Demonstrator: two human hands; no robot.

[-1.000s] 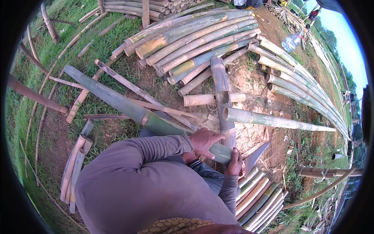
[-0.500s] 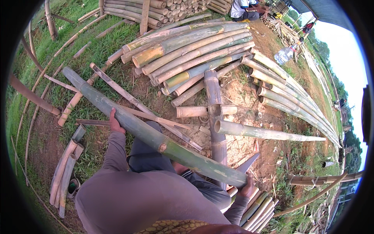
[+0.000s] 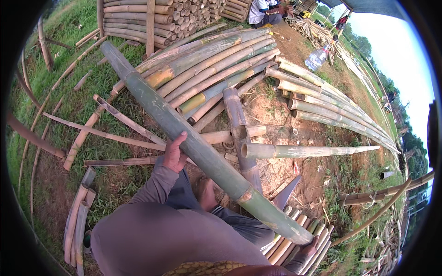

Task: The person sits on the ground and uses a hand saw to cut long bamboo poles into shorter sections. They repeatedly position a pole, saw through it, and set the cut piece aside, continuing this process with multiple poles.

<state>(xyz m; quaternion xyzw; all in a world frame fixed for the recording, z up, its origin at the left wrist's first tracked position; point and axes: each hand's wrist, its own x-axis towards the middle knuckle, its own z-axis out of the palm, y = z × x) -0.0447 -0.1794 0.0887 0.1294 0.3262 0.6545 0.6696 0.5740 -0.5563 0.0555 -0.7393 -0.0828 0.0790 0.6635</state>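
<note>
A long, thick green bamboo pole [image 3: 202,161] slants across my lap, from the upper left down to the lower right. Under its near side, around mid-length, my left hand [image 3: 174,154] grips it, thumb up and the fingers partly hidden beneath. At the pole's lower right end my right hand [image 3: 309,250] holds the tip, some of its fingers out of sight. The pole passes above a post-like piece of bamboo [image 3: 235,108] with a crosspiece. Close to its right side shows a flat blue-grey blade [image 3: 286,192], like a saw's; its handle is hidden.
Bamboo poles [image 3: 221,64] lie piled ahead, with more poles [image 3: 336,108] at the right. A single pole [image 3: 308,151] points rightward. Short cut pieces [image 3: 294,234] lie beside my right hand, others [image 3: 79,221] at left. A person [image 3: 266,13] sits far back near a plastic bottle [image 3: 316,57].
The green pole has turned more steeply: its far end moved up and right, its near end down and right. Both hands moved rightward with it, my right hand also lower. The view shifted slightly.
</note>
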